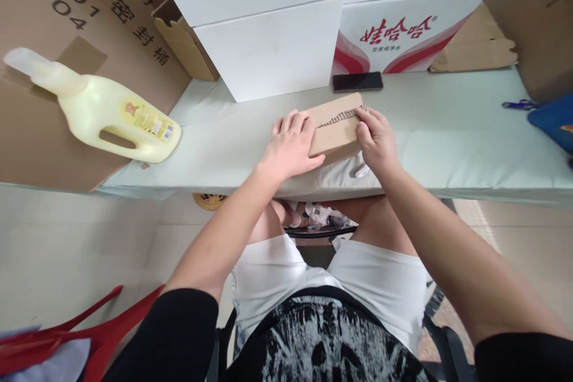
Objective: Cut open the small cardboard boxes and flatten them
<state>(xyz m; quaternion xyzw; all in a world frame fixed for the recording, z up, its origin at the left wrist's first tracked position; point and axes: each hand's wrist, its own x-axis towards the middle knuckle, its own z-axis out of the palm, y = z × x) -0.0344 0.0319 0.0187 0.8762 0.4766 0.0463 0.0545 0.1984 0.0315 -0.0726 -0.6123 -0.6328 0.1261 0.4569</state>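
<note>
Left hand (290, 148) half-open, clasping cardboard box (335, 131) at left end | right hand (378, 138) curled, pinching its right end | box on pale-green tablecloth (224, 137) | probably light, stiff; best held by both ends

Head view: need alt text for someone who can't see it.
A seated person's left hand and right hand are at opposite ends of a small cardboard box, a jagged ridged strip running along its top. It's over a pale green cloth, with a phone and white cartons behind, a yellow bottle left.
</note>
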